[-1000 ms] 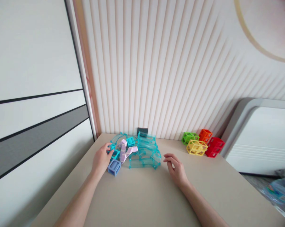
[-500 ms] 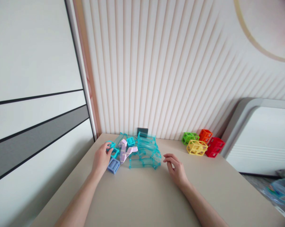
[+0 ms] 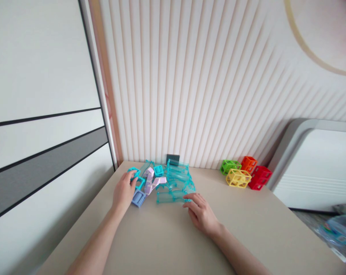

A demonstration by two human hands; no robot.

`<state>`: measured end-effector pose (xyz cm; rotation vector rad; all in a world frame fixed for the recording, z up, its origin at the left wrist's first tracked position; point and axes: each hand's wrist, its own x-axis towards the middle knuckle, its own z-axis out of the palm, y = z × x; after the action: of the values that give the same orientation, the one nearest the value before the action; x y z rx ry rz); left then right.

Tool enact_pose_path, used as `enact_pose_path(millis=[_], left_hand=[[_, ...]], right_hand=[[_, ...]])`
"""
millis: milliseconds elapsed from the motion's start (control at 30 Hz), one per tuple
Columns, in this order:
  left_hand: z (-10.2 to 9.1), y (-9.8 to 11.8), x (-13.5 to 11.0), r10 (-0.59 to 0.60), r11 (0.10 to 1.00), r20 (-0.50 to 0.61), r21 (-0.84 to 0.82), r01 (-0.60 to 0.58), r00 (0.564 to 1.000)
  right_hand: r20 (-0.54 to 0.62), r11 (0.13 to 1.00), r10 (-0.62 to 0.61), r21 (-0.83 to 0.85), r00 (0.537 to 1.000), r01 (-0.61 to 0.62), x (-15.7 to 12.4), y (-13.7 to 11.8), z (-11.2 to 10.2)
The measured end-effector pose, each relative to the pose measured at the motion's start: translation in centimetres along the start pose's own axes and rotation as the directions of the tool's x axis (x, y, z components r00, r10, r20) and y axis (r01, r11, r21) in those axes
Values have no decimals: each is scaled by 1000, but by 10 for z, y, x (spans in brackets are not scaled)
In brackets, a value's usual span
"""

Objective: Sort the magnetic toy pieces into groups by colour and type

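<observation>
Two bare hands are at a heap of clear teal plastic building pieces (image 3: 175, 179) on a beige tabletop (image 3: 173, 240). The right hand (image 3: 202, 214) has moved left from its spot apart from the heap and now reaches the heap's near side. Its fingers lie extended and loosely spread, not pinching, with the right fingertips (image 3: 189, 197) on or just beside the end of a clear teal flat panel (image 3: 169, 197). That panel lies flat, its long axis running left to right along the heap's near edge, with its end pointing at the hand.

The left hand (image 3: 123, 191) sits at the heap's left end, its fingers curled over a teal square frame (image 3: 133, 171), which tilts and stands just past the fingertips. Whether the thumb presses the frame is hidden. A lavender-blue hollow cube (image 3: 138, 198) touches the heel of that hand, and a lilac zigzag strip (image 3: 151, 180) leans into the heap.

Right of the heap, well apart, stand a green hollow cube (image 3: 230, 167), a yellow hollow cube (image 3: 238, 178), an orange hollow cube (image 3: 249, 163) and a red hollow cube (image 3: 260, 177).
</observation>
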<state>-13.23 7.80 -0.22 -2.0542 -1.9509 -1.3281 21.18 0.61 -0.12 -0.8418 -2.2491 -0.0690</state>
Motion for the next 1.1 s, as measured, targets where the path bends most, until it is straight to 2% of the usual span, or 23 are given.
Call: enact_pose_path(millis=[133, 233, 333, 500, 700, 867, 1100], left_hand=[[2, -3, 0, -8, 1000, 7, -5, 8, 1000], [5, -6, 0, -26, 999, 14, -34, 26, 1000], [6, -8, 1, -51, 997, 8, -59, 51, 999], [5, -9, 1, -74, 995, -3, -64, 74, 997], [6, -13, 3, -96, 991, 12, -94, 97, 995], [5, -13, 4, -96, 990, 12, -106, 97, 995], [4, -17, 5, -111, 988, -1, -109, 110, 994]], right_hand=[[123, 994, -76, 93, 989, 65, 29, -54, 30], [167, 996, -86, 26, 982, 83, 54, -84, 61], [153, 996, -55, -56, 987, 64, 75, -99, 90], [112, 987, 95, -136, 989, -80, 87, -101, 123], [89, 982, 66, -180, 994, -49, 82, -94, 136], [52, 987, 66, -151, 996, -57, 79, -89, 137], [77, 991, 37, -131, 996, -27, 77, -90, 134]])
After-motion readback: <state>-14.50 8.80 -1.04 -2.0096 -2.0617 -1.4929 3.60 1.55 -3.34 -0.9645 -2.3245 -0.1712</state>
